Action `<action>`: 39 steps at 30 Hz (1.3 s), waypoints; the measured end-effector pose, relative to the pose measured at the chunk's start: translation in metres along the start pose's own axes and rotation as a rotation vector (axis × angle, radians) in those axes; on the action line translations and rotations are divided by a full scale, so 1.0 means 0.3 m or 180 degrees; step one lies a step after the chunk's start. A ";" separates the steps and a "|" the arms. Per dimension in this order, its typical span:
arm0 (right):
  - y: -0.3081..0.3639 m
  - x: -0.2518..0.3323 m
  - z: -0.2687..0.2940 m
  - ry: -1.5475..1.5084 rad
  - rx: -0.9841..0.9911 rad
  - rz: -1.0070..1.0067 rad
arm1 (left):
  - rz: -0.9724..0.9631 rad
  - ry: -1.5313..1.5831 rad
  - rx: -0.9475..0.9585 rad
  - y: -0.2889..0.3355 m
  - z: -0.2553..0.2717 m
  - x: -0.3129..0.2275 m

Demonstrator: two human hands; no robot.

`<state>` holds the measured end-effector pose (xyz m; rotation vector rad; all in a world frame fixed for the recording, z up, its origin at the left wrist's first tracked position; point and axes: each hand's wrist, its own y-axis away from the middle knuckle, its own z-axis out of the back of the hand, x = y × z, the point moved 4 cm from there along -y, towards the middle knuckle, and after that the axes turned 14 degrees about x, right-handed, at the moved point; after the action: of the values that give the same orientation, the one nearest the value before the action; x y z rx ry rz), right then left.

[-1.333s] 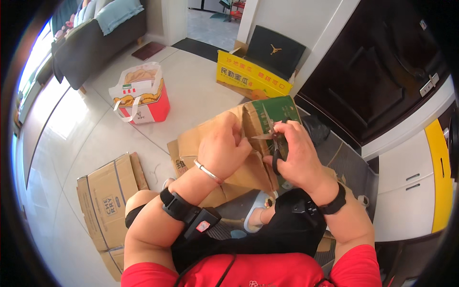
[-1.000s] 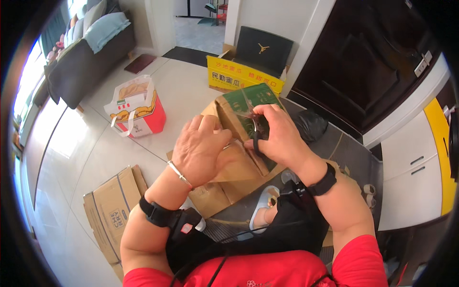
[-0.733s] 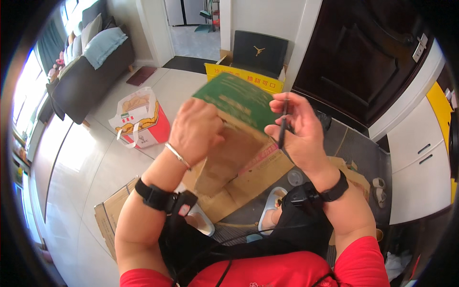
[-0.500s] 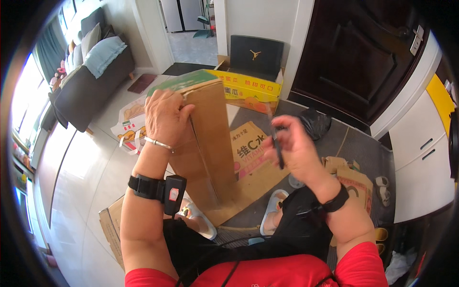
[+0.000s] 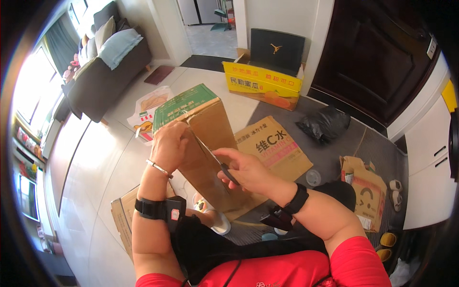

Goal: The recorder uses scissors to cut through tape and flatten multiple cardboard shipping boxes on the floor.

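A tall brown cardboard box [image 5: 201, 162] with a green end stands tilted in front of me. My left hand [image 5: 169, 146] is closed over its upper edge, the fingers bent at the seam. In my right hand [image 5: 246, 170] is a slim knife [image 5: 228, 174] with a dark handle. Its thin blade points up and left along the box's seam, close to my left fingers. Whether the blade has gone into the seam I cannot tell. Flattened cardboard [image 5: 272, 148] with printing lies under and behind the box.
A yellow carton [image 5: 263, 88] holding a black box [image 5: 277, 50] stands at the back. A black plastic bag [image 5: 324, 123] and a torn carton [image 5: 363, 191] are on the right. Left of the box lies a printed bag [image 5: 146, 107]. A dark sofa [image 5: 103, 79] stands far left.
My right hand has moved left and down with the knife, bringing the blade to the box's seam. My left hand stays on the box's upper edge. The view has shifted.
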<state>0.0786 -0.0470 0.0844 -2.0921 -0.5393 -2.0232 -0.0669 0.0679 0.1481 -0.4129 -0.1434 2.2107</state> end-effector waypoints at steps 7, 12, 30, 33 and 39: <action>-0.089 0.019 -0.039 -0.0430 -0.0199 0.0392 | 0.0304 0.0405 -0.0242 0.006 -0.002 0.029; -0.127 0.022 -0.023 -0.0182 -0.0318 0.0238 | 0.0260 0.0509 -0.0312 -0.002 -0.005 0.037; -0.116 -0.491 -0.038 0.0583 -0.0719 -0.0276 | 0.0873 -0.0117 -0.0246 -0.115 -0.046 0.090; -0.131 -0.528 -0.018 0.0754 -0.0804 -0.0062 | 0.0914 -0.0227 -0.0169 -0.152 -0.063 0.095; -0.157 -0.572 -0.014 0.0698 -0.0919 0.0155 | 0.0977 -0.0409 -0.0097 -0.226 -0.088 0.155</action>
<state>0.0556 -0.0279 -0.0912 -1.9655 -0.1663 -2.3820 -0.0344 0.1454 0.1287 -0.3261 -0.1937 2.5414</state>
